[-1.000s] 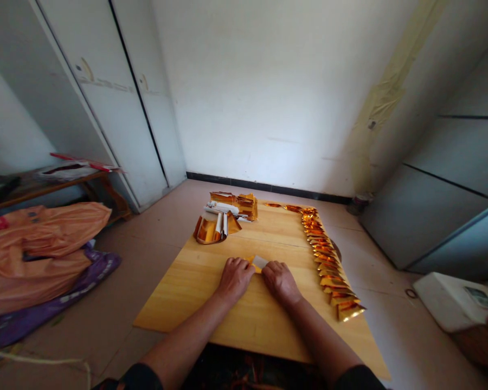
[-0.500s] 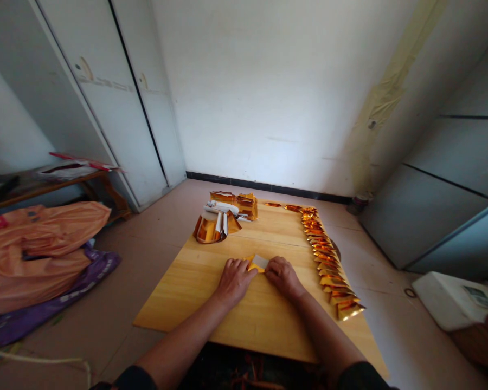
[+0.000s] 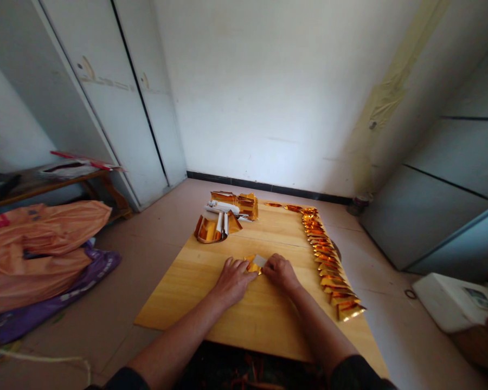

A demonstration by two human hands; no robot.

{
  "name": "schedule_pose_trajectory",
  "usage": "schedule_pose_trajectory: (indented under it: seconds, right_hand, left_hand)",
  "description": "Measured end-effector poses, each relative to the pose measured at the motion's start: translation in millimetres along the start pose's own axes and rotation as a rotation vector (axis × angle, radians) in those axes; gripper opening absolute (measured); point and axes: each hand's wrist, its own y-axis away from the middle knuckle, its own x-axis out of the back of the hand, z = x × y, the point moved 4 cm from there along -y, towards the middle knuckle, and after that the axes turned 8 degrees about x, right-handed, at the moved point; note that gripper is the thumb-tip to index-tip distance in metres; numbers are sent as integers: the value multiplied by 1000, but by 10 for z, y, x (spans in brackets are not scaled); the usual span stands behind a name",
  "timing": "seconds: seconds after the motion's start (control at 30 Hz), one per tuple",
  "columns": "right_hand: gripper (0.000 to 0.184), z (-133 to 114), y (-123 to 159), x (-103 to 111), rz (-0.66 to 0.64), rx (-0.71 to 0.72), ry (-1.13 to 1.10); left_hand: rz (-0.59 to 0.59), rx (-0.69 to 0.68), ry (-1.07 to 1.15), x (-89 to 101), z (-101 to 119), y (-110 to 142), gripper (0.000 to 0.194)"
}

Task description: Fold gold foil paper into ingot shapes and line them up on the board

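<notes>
"Where is the folded gold paper (image 3: 254, 266)?"

"Near the middle of the wooden table (image 3: 187, 303), between the two hands, with a pale grey patch facing up."

"And the hands?"

"The left hand (image 3: 233, 280) has its fingers stretched over the paper's left end; I can't tell whether it grips. The right hand (image 3: 282, 272) is curled, fingertips pinching the right end."

"Anything else on there?"

"Loose gold sheets (image 3: 211, 227) at the far left, some showing white backs, and overlapping folded gold pieces (image 3: 324, 252) along the right edge."

"Any writing?"

"White lettering on the purple bag (image 3: 85, 279), partly under orange fabric (image 3: 44, 233) on the floor, too blurred to read. The white box (image 3: 445, 303) at right bears a label (image 3: 477, 297), too small to make out."
</notes>
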Motion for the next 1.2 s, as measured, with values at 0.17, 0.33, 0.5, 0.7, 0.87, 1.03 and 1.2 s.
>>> schedule_pose_trajectory:
  seconds: [0.17,0.33,0.5,0.7,0.87,1.03,1.2]
  right_hand:
    - [15,-16,2,-7,-4,-19,18]
    - [15,-49,11,11,-4,-21,40]
    - [13,-95,24,40,6,-41,44]
    - [11,-89,26,51,28,-81,0]
    - [3,-11,28,13,53,-77,-119]
    - [14,109,25,-40,76,-54,-228]
    - [10,107,19,-46,67,-86,-228]
  left_hand:
    - [10,-6,-11,7,20,5,30]
    - [-1,-14,-50,3,43,16,24]
    - [-18,31,-64,-11,78,13,30]
    - [-16,58,-23,-34,81,25,36]
    - [-69,107,-28,-40,84,24,33]
    - [-93,127,-17,-22,103,10,34]
    - [-87,126,8,-20,104,5,35]
